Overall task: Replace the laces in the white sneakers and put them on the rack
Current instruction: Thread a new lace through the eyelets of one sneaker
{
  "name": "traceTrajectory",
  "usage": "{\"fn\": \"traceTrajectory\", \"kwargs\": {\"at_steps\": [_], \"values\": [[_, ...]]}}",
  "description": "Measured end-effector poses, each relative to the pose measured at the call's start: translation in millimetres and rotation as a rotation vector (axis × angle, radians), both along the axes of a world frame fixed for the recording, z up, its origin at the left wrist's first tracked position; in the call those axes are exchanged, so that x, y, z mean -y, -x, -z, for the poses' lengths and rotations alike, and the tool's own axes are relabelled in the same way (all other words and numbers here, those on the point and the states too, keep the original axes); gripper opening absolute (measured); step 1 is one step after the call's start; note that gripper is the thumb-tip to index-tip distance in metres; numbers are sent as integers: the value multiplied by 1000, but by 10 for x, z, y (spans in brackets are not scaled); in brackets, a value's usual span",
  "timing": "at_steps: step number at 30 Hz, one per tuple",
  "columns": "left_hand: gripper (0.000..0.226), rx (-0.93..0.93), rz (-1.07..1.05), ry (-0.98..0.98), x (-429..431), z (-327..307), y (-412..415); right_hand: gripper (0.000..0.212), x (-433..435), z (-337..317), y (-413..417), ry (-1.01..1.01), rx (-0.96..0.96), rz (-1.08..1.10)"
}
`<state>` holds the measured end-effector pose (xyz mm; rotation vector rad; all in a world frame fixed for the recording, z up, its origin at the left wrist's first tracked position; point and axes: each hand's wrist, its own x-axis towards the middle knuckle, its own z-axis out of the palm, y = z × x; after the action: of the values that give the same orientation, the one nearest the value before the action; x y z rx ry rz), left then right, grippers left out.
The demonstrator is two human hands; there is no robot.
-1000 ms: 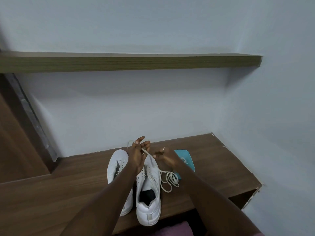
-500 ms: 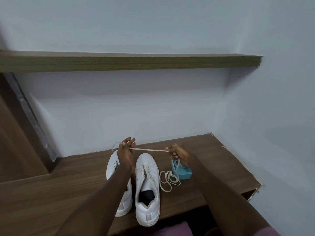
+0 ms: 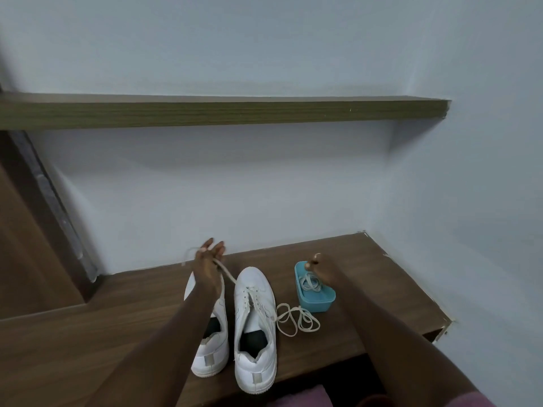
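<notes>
White sneakers (image 3: 255,333) at lower centre, side by side, heels toward the camera. The picture-right one is partly threaded. Left hand (image 3: 207,261) above the toes, fingers curled round a lace (image 3: 226,273) that runs down toward that shoe's eyelets, likely drawing it through. Loose lace coil (image 3: 296,318) lies just beside the shoe. Right hand (image 3: 320,270) dips into the blue tub (image 3: 318,305), fingertips hidden, grip unreadable; probably fetching a lace. Brown wood ledge (image 3: 382,289) underneath. Wood shelf (image 3: 235,113) spans the upper frame. Pale walls (image 3: 264,186).
</notes>
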<state>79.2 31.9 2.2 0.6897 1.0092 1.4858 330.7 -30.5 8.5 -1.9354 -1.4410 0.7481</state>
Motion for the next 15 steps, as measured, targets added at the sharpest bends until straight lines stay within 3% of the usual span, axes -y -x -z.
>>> {"fn": "traceTrajectory", "kwargs": {"at_steps": [4, 6, 8, 11, 15], "values": [[29, -149, 330, -110, 168, -81, -360, 35, 108, -192, 531, 8, -85, -241], [31, -312, 452, -173, 230, -136, -497, 12, 121, -253, 755, -69, -281, -278], [32, -379, 509, -138, 255, -195, -560, 15, 92, -307, 899, -69, -497, -229], [29, -348, 481, -117, 224, -181, -499, 13, 17, -337, 893, -27, -642, -169], [24, -158, 237, 23, 163, -98, -331, 20, 4, -193, 573, 92, -529, -161]]}}
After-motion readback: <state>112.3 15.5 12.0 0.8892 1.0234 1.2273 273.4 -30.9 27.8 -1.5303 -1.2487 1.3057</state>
